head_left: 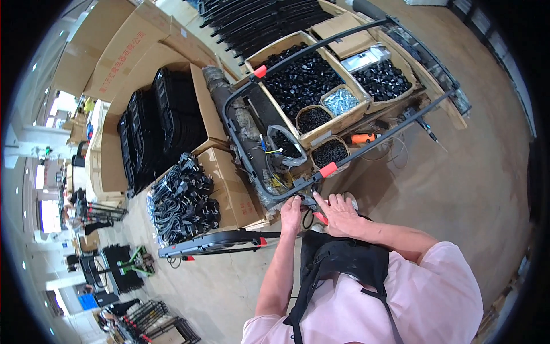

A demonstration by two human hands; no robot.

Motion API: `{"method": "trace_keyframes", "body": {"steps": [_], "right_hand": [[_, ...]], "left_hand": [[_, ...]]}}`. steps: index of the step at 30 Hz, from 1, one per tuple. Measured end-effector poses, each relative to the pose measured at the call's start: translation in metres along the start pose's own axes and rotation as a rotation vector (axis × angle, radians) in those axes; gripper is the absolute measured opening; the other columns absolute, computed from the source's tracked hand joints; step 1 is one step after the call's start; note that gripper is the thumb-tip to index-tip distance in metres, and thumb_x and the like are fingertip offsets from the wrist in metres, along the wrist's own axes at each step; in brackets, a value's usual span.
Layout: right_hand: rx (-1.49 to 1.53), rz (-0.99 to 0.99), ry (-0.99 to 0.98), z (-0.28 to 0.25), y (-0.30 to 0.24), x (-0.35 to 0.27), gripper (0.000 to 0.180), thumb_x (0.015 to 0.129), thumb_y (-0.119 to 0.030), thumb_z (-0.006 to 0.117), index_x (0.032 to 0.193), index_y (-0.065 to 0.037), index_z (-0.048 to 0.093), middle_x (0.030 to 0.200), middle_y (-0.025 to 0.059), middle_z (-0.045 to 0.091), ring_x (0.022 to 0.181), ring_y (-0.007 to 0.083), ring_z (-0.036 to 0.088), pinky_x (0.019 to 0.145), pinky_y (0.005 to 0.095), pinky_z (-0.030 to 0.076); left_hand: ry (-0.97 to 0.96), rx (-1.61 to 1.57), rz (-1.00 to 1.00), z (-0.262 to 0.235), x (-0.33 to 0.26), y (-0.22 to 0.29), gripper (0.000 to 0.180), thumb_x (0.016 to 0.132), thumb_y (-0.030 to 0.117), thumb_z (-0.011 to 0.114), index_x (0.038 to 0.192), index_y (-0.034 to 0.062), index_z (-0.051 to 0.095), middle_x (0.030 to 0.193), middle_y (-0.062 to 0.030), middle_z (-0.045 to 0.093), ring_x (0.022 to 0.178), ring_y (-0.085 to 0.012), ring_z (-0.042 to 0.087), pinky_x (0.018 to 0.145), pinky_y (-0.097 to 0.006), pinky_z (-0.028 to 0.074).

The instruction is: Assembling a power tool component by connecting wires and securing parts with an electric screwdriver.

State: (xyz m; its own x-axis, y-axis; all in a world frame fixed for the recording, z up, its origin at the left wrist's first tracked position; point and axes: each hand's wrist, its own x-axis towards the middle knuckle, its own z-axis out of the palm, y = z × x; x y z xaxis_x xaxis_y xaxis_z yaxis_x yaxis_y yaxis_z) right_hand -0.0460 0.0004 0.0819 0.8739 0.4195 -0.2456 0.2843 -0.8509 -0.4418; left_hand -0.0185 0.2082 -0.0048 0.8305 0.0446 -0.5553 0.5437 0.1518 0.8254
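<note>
A black tubular frame (pixel 355 157) with red sleeves lies across the bins in front of me. My left hand (pixel 291 217) is closed at its near rail, by a small black part (pixel 309 202); what the fingers grip is hidden. On the other side of that part is my right hand (pixel 340 215), its thumb stretched toward it and its other fingers bent over. What the right hand holds, if anything, does not show. A red piece (pixel 321 218) and a black cable loop (pixel 308 220) hang between the hands.
Past the frame, a wooden bin (pixel 252 64) holds black caps and a tub of silvery screws (pixel 340 101). An orange-handled power tool (pixel 363 139) lies beside it. At left stand a carton of black panels (pixel 166 117), coiled black cords (pixel 182 198) and another long black part (pixel 215 243).
</note>
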Motion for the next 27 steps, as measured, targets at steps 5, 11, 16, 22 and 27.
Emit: {"method": "trace_keyframes", "body": {"steps": [5, 11, 16, 22, 27], "right_hand": [[0.148, 0.130, -0.002, 0.014, -0.030, -0.007, 0.104, 0.077, -0.025, 0.081, 0.166, -0.006, 0.030, 0.111, 0.0269, 0.058, 0.100, 0.0472, 0.067, 0.085, 0.0568, 0.057], [0.045, 0.267, 0.132, 0.031, -0.069, -0.013, 0.100, 0.078, -0.011, 0.075, 0.168, -0.023, 0.033, 0.109, 0.0260, 0.057, 0.091, 0.0433, 0.070, 0.078, 0.0513, 0.061], [0.033, 0.345, 0.188, 0.044, -0.094, -0.002, 0.098, 0.080, -0.008, 0.073, 0.168, -0.025, 0.033, 0.111, 0.0258, 0.057, 0.091, 0.0427, 0.070, 0.077, 0.0503, 0.061], [-0.037, 0.404, 0.268, 0.065, -0.109, 0.002, 0.096, 0.080, -0.009, 0.075, 0.166, -0.025, 0.037, 0.110, 0.0234, 0.057, 0.089, 0.0400, 0.070, 0.075, 0.0478, 0.061], [-0.158, 0.515, 0.324, 0.068, -0.130, 0.014, 0.077, 0.090, -0.015, 0.071, 0.162, -0.022, 0.046, 0.105, 0.0179, 0.059, 0.087, 0.0321, 0.070, 0.069, 0.0422, 0.062]], "left_hand": [[-0.174, 0.261, -0.057, -0.027, 0.006, 0.021, 0.038, 0.110, 0.035, 0.055, 0.115, 0.0021, 0.073, 0.097, -0.0108, 0.076, 0.085, -0.0204, 0.071, 0.080, -0.039, 0.057], [0.205, 1.349, 0.674, -0.036, 0.027, 0.108, 0.045, 0.103, 0.041, 0.055, 0.092, 0.0043, 0.080, 0.094, -0.0196, 0.078, 0.087, -0.0379, 0.071, 0.083, -0.053, 0.052], [0.012, 1.577, 0.850, -0.035, 0.052, 0.096, 0.048, 0.103, 0.043, 0.055, 0.088, 0.0045, 0.080, 0.094, -0.0189, 0.079, 0.098, -0.0371, 0.070, 0.100, -0.050, 0.041], [-0.084, 1.394, 0.757, -0.032, 0.061, 0.086, 0.045, 0.106, 0.040, 0.051, 0.090, 0.0036, 0.071, 0.096, -0.0282, 0.076, 0.088, -0.0464, 0.073, 0.090, -0.053, 0.052], [-0.045, 1.359, 0.652, -0.023, 0.058, 0.089, 0.044, 0.107, 0.040, 0.050, 0.097, 0.0032, 0.072, 0.098, -0.0271, 0.076, 0.095, -0.0469, 0.073, 0.088, -0.057, 0.055]]}}
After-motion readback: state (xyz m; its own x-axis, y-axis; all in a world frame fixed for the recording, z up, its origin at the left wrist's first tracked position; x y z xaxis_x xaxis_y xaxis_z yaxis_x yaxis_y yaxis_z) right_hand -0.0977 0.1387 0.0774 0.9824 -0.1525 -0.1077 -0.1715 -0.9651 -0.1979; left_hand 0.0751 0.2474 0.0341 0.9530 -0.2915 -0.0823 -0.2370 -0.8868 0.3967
